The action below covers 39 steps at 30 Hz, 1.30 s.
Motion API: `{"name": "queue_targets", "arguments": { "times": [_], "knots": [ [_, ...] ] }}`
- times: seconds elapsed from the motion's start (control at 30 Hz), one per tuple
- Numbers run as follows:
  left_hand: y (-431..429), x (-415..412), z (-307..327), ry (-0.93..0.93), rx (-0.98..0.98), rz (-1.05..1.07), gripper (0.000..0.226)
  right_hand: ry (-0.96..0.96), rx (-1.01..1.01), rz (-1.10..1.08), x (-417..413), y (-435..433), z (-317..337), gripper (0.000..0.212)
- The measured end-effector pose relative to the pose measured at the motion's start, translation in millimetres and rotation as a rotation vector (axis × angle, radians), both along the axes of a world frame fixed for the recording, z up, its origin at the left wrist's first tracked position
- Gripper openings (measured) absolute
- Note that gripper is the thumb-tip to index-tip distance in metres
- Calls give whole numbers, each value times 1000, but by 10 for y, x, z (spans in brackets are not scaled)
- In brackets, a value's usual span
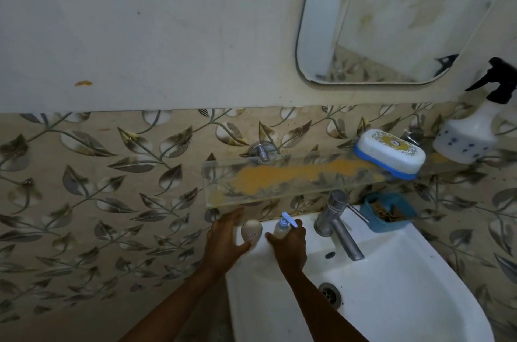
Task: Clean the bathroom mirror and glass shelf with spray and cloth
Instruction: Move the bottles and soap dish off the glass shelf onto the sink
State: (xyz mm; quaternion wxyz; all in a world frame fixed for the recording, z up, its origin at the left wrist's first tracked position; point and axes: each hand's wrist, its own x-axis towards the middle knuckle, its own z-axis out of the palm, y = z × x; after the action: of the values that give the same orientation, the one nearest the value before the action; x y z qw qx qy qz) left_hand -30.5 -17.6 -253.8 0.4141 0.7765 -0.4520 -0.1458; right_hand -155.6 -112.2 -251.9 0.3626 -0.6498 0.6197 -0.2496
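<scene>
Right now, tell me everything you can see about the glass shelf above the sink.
The glass shelf is a clear rectangular pane fixed to the leaf-patterned tile wall on metal brackets, below the mirror and above the basin. A wide orange-yellow stain runs along its top, with grimy smudges near the front edge. A white soap box with a blue base sits toward its right end, and a white spray bottle with a black trigger stands further right. Neither hand touches it.

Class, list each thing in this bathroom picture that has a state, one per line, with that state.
Mirror: stained yellow.
Glass shelf: smeared orange.
Soap box: lid closed, on shelf.
Spray bottle: upright on shelf.
Tap: off.
Left hand: touching beige bottle.
Right hand: gripping pump bottle.
</scene>
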Motion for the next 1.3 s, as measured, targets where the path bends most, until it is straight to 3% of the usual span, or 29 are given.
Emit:
{"name": "queue_targets", "arguments": {
  "times": [0.23,0.33,0.4,0.47,0.6,0.67,0.73,0.9,1.13,1.3],
  "knots": [
    [-12,-81,63,2,-13,6,94,-39,54,38,-144,70,7,69],
    [-22,-56,52,17,-20,19,90,-180,23,53,-427,166,173,30],
    [-45,-52,94,35,-53,18,85,-312,-58,38,-677,186,494,9],
    [-79,-82,181,14,-99,12,79,-376,-197,-29,-921,117,984,19],
    [-185,-95,260,-129,-105,-34,63,-297,-664,-10,-1319,-215,1964,6],
    [-229,-84,254,-224,-66,-4,62,-83,-752,5,-1443,-558,2190,26],
    [-251,-104,277,-278,-34,20,63,161,-688,48,-1545,-885,2324,52],
    [-254,-145,338,-310,-72,21,57,243,-368,322,-1591,-1235,2413,75],
    [-217,-187,379,-307,-127,21,56,133,-347,264,-1614,-1254,2405,76],
    [-205,-156,397,-338,-108,29,54,-163,-422,212,-1718,-701,2327,90]
  ]
}}
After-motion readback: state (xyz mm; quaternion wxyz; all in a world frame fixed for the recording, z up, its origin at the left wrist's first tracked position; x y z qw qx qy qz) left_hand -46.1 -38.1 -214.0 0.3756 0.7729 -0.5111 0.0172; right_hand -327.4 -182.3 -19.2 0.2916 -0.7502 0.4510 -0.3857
